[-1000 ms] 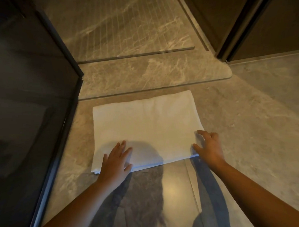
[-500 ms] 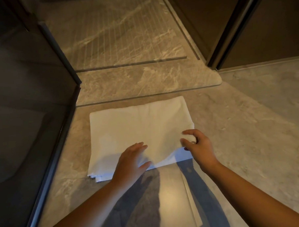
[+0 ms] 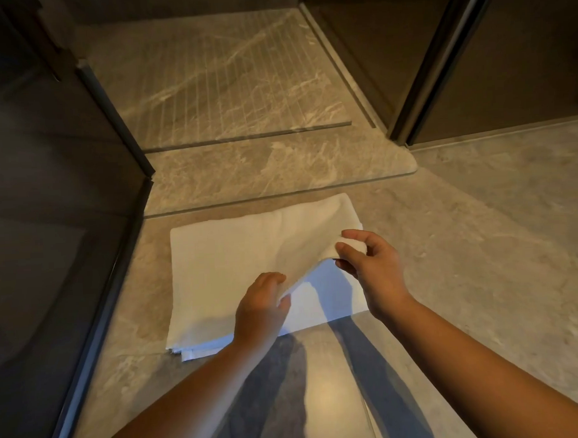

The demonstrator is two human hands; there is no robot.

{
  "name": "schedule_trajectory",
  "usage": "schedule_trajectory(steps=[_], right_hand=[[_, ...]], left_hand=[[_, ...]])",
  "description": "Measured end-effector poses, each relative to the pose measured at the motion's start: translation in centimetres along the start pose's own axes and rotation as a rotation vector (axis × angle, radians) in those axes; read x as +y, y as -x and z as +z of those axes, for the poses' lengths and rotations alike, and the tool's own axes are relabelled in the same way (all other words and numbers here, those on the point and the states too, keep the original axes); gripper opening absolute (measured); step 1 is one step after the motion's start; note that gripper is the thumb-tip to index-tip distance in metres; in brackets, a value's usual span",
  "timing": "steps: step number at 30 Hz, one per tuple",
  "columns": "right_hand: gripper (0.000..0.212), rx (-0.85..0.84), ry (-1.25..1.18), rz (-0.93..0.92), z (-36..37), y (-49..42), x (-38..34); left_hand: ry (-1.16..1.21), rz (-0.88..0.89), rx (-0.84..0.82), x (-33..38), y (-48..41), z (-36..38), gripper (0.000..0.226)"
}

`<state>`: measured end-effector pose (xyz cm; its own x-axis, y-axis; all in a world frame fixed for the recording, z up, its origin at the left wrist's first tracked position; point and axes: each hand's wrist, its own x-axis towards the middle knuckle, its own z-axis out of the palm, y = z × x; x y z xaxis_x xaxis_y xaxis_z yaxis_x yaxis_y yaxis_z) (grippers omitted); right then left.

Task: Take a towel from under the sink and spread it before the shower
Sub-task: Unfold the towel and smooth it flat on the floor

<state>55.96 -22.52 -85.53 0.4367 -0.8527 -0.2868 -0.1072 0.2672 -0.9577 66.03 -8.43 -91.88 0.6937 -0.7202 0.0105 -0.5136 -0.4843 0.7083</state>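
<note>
White towel (image 3: 223,264) lay folded on the floor (image 3: 481,243); my left hand (image 3: 261,306) and right hand (image 3: 372,265) each pinched its lifted top layer.

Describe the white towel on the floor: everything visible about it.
The towel is plain white, soft cloth, folded into a rectangle of several layers; stacked edges show at its near left corner. It lies flat on the grey marble-look floor, just before the shower's raised stone step, beside a dark glass panel. Its top layer is lifted on the near right side: the right hand pinches the corner, and the left hand grips the raised edge. The layers beneath stay flat.
</note>
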Motion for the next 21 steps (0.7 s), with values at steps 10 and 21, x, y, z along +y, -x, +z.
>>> schedule_trajectory(steps=[10,21], right_hand=[[0.026,0.058,0.567,-0.116,-2.9,-0.3,2.1],[0.047,-0.336,1.111,-0.492,0.2,0.9,3.5]], left_hand=[[0.263,-0.121,0.008,-0.4,-1.4,-1.9,0.012],[0.103,-0.096,-0.065,0.3,-2.4,-2.2,0.021]])
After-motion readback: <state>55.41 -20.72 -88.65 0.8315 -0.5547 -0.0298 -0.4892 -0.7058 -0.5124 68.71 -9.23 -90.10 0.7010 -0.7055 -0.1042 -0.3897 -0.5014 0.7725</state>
